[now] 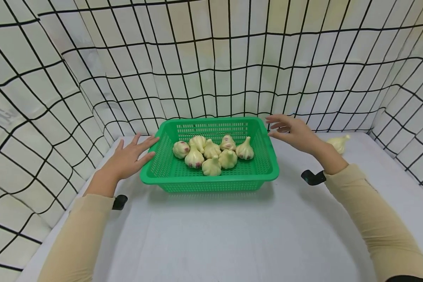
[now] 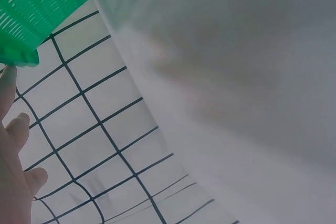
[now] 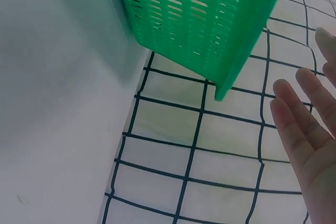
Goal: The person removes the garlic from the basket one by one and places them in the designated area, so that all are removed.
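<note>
A green plastic basket [image 1: 211, 186] with slotted sides stands on the white table, holding several garlic bulbs [image 1: 211, 166] grouped toward its middle. My left hand [image 1: 128, 156] is at the basket's left rim with fingers spread; in the left wrist view, a fingertip [image 2: 9, 72] meets the rim's corner. By the right rim is my right hand [image 1: 292, 132], its fingers extended and lightly bent. The right wrist view shows a gap between those fingers [image 3: 294, 124] and the basket [image 3: 184, 24]. Neither hand holds anything.
One more garlic bulb [image 1: 338, 143] lies on the table [image 1: 211, 235] at the right, behind the right wrist. Black wire grid panels [image 1: 229, 70] over white sheeting close off the back and both sides.
</note>
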Demonstrator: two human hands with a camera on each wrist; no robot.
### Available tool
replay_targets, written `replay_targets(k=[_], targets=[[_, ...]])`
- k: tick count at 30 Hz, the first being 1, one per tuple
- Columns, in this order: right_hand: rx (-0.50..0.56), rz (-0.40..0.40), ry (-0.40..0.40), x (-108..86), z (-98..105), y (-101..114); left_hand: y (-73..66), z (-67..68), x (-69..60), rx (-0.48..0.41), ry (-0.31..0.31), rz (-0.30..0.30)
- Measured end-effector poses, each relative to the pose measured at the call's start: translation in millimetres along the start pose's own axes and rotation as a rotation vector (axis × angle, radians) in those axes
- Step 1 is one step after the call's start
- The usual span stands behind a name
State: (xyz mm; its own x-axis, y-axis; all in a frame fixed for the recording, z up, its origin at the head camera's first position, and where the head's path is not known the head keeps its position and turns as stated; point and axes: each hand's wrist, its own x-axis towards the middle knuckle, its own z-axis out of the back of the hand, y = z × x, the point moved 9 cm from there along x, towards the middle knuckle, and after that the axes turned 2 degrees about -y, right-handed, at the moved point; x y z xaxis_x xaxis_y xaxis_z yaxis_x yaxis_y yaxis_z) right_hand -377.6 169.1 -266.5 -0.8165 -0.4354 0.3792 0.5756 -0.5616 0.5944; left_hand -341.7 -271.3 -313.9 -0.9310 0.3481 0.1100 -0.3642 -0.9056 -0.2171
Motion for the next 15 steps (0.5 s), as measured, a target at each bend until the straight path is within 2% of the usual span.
replay_targets(k=[4, 15], targets=[[-0.020, 0.031, 0.063, 5.2, -12, 7, 0.2, 0.6, -1.6, -0.002, 0.004, 0.007], [-0.123, 0.081, 0.156, 23.5, -35, 19, -0.6, 1.3, -0.4, 0.002, 0.000, 0.002]])
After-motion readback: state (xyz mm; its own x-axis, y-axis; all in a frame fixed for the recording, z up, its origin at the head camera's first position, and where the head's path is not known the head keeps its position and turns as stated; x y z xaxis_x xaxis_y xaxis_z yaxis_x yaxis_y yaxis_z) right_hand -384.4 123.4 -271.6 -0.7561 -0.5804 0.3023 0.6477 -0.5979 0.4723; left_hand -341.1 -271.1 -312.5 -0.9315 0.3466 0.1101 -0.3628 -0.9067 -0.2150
